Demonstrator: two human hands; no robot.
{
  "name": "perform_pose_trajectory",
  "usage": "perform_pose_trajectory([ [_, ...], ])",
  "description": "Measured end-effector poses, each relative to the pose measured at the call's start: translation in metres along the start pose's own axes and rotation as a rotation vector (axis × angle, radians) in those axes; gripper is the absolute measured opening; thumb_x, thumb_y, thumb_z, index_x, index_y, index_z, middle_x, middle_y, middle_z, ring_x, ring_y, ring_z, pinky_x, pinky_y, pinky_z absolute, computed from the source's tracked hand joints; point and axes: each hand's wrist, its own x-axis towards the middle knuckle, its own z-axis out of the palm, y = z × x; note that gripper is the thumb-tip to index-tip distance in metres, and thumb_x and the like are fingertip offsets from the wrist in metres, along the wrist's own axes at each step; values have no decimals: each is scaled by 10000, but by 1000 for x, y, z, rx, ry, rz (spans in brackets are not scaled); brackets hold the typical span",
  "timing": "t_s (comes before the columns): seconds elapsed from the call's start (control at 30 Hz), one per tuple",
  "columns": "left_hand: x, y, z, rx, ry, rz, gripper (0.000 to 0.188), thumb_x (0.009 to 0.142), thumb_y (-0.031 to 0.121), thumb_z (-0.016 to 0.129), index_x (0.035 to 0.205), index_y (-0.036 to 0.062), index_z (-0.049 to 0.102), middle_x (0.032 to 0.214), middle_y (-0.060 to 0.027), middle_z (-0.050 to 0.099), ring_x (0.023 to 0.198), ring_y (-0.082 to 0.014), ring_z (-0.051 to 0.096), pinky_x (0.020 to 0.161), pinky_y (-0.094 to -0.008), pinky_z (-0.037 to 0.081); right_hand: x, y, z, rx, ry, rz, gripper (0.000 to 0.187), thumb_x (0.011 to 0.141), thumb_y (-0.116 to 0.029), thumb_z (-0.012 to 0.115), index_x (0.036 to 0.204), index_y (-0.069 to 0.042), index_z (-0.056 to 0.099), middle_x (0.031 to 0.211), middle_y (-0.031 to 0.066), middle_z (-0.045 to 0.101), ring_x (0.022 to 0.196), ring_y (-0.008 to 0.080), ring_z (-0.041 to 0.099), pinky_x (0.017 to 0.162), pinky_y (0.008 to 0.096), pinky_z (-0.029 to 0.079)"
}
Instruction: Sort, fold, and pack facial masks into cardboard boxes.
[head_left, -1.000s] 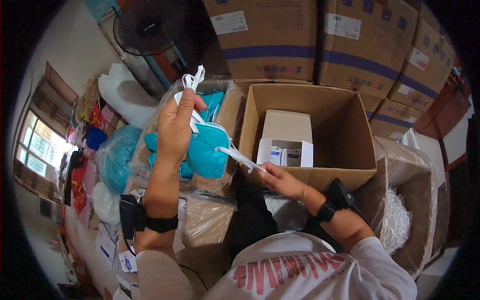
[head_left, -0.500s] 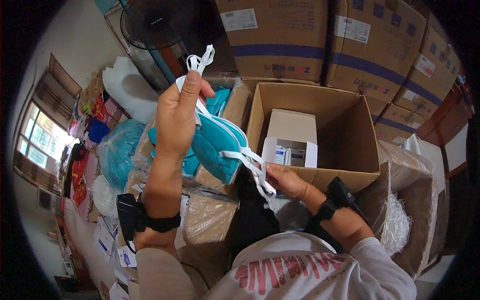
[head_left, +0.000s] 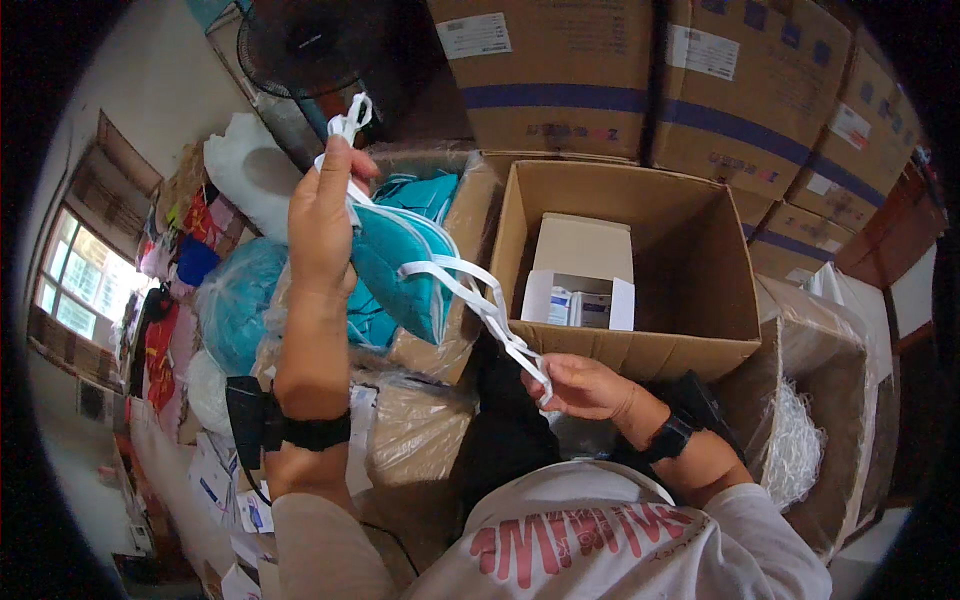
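Observation:
My left hand (head_left: 322, 225) is closed around one end of a small stack of teal face masks (head_left: 400, 268), its thumb pointing up. White elastic straps loop out above that fist. From the masks' other end, more white straps (head_left: 495, 315) stretch down to the right. My right hand (head_left: 590, 387) pinches the far ends of these straps between thumb and fingers. Behind the held masks stands a plastic-lined carton (head_left: 478, 215) with more teal masks (head_left: 425, 195) in it.
To the right is an open cardboard box (head_left: 630, 350) holding a white carton (head_left: 585, 247) of small packets. A lined box (head_left: 850, 440) with a bundle of white elastic (head_left: 795, 450) is at far right. Stacked cartons (head_left: 550, 60) and a fan (head_left: 305, 40) stand behind.
My left hand and the masks have moved left and slightly down. My right hand has shifted a little lower and right, so the straps now stretch out longer between both hands.

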Motion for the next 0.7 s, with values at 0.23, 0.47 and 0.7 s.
perform_pose_trajectory([
  [0.23,-7,-7,-10,-113,-23,-144,345,902,355,458,747,63,557,640,34,461,570,-36,407,515,-173,307,0,-10,-7,-204,177,-15,262,921,-314,414,816,-88,494,661,-27,422,551,65,340,474,179,264],
  [0.47,-17,-13,-4,-115,-80,-201,355,897,366,464,728,67,552,610,48,434,544,-22,388,487,-162,286,13,-18,19,-746,162,-170,476,869,-187,544,1277,-55,338,601,-17,450,553,62,434,497,204,354],
  [0.7,-23,-25,4,-85,-150,-244,374,900,374,453,725,62,559,594,55,418,536,-15,371,485,-164,272,28,-16,35,-712,-26,-73,433,880,-154,525,1280,-85,375,670,-33,477,590,34,432,552,184,382],
])
